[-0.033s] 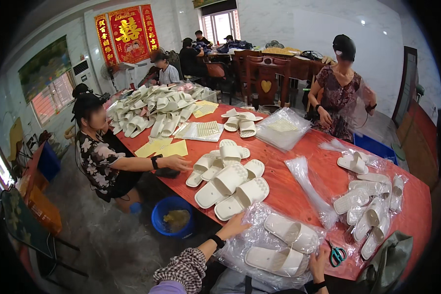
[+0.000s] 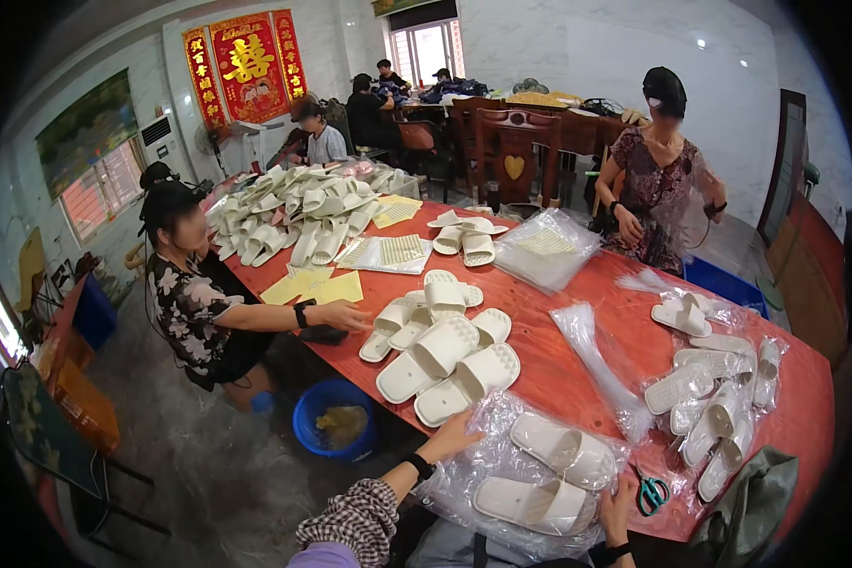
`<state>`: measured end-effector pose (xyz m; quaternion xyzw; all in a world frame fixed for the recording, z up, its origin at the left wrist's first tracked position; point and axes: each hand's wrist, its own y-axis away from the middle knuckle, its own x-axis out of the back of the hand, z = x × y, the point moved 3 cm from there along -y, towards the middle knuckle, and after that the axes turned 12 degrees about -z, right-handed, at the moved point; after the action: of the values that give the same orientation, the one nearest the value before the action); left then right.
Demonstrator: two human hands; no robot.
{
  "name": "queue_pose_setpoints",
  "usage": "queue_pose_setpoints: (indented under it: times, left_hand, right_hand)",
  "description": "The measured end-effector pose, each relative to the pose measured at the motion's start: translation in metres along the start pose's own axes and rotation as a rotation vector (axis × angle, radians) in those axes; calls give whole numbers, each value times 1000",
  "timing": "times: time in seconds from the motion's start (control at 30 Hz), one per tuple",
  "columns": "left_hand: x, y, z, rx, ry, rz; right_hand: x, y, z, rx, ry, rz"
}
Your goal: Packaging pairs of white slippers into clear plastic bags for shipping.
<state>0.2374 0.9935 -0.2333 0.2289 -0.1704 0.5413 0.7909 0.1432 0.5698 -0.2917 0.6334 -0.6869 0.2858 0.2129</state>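
A pair of white slippers (image 2: pixel 532 505) lies side by side in a clear plastic bag (image 2: pixel 450 488) at the near edge of the red table, close to my body. My left hand (image 2: pixel 450 438) is at the bag's upper left side, its fingers closed on the plastic. At the right side, by the end of the nearer slipper, my right hand (image 2: pixel 618 508) grips the bag's edge. Just beyond my left hand, several unbagged white slippers (image 2: pixel 445 346) are heaped. Scissors with teal handles (image 2: pixel 650 494) lie right of my right hand.
Bagged slippers (image 2: pixel 719 398) are piled at the right, beside a bundle of clear plastic (image 2: pixel 601 364). A large slipper heap (image 2: pixel 298 204) covers the far left. Flat bags (image 2: pixel 547 248) lie farther back. A blue bin (image 2: pixel 334 421) stands on the floor. Co-workers sit around.
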Motion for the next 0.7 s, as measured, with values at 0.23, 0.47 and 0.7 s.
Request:
queue_pose_setpoints:
  times: [0.23, 0.47, 0.7]
  left_hand:
    - [1, -1, -21, -14, 57, 24]
    - [-2, 0, -18, -27, -36, 50]
    - [-11, 2, -28, -51, -118, 92]
  right_hand:
    - [19, -19, -6, -127, -323, -60]
    - [11, -28, -3, -155, -580, -99]
    - [14, -30, -24, -143, -310, -2]
